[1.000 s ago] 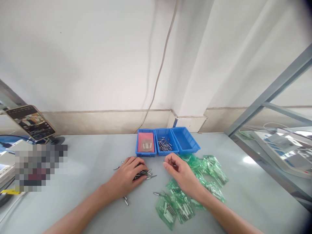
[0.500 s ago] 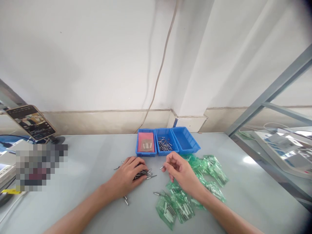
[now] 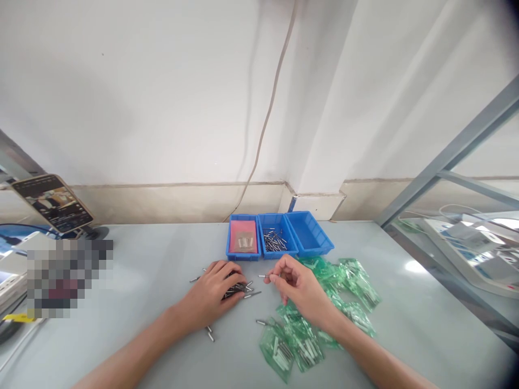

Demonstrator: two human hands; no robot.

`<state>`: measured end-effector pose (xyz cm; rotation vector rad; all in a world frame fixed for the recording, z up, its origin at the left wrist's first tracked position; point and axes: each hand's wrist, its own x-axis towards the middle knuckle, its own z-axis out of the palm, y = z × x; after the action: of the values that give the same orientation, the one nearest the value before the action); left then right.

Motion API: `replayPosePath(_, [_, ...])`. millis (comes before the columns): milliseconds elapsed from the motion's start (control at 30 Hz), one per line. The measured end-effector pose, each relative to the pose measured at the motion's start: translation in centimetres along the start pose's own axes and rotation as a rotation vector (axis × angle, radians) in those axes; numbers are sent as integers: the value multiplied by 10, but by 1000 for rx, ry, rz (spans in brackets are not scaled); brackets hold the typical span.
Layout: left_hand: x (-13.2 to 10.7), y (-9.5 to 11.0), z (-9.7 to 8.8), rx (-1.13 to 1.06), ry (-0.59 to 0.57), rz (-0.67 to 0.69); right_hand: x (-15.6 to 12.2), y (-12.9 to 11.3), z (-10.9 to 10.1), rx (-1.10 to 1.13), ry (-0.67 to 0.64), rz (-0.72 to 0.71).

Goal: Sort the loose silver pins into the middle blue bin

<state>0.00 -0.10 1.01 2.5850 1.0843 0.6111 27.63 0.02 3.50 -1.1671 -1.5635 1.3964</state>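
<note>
My left hand [image 3: 214, 287] rests palm down over a pile of thin metal pins [image 3: 233, 291], its fingers curved and apart, the thumb along the near side. Part of the pile is hidden beneath it. Between the thumb and fingertips of my right hand [image 3: 295, 280] is one short silvery metal pin [image 3: 262, 276], pointing left above the table. A loose pin [image 3: 252, 295] lies by my left thumb, and another pin [image 3: 261, 322] lies nearer me. Green plastic bags [image 3: 306, 346] holding pins and white pieces spread under and beside my right forearm.
Three blue bins stand side by side at the back: a left bin [image 3: 228, 249] with pink paper and a small packet, a middle bin [image 3: 292, 248] with pins, a right bin [image 3: 314, 232]. A phone [image 3: 54, 202] on a stand is at left; a metal frame [image 3: 441, 162] at right.
The pin in my right fingers has turned and shifted left, so more of it shows. My right hand has moved slightly; my left hand stays over the pile.
</note>
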Motion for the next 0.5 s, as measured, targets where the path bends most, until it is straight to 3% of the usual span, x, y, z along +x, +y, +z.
replayPosePath(500, [0, -1, 0, -1, -15, -5, 4, -4, -1, 113, -3, -1])
